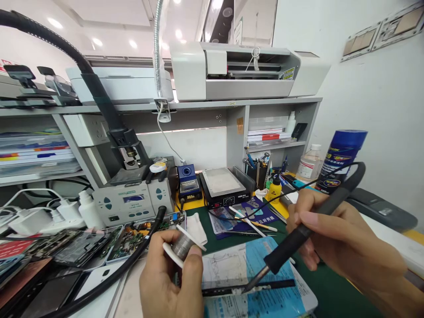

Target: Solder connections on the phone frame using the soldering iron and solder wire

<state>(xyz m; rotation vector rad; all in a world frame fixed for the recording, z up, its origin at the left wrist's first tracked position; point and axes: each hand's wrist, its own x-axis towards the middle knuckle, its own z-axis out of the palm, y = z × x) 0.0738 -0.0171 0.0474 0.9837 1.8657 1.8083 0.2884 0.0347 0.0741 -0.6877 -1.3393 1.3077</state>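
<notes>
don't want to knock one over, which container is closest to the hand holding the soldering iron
The blue spray can, standing just behind the right hand and its soldering iron. The clear bottle and the small yellow bottle stand farther left.

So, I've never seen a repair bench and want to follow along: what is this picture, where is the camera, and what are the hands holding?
No machine is at work here, only a person's own two hands. The one picture comes from a camera worn on their head, looking forward and down at a cluttered bench.

The left hand pinches a small spool of silvery wire, probably solder. The right hand grips a soldering iron like a pen. Its tip appears to touch a black strip lying on a blue sheet.

Behind them sit a grey station with buttons, a hot plate and a blue spray can. Circuit boards lie on the left.
</notes>
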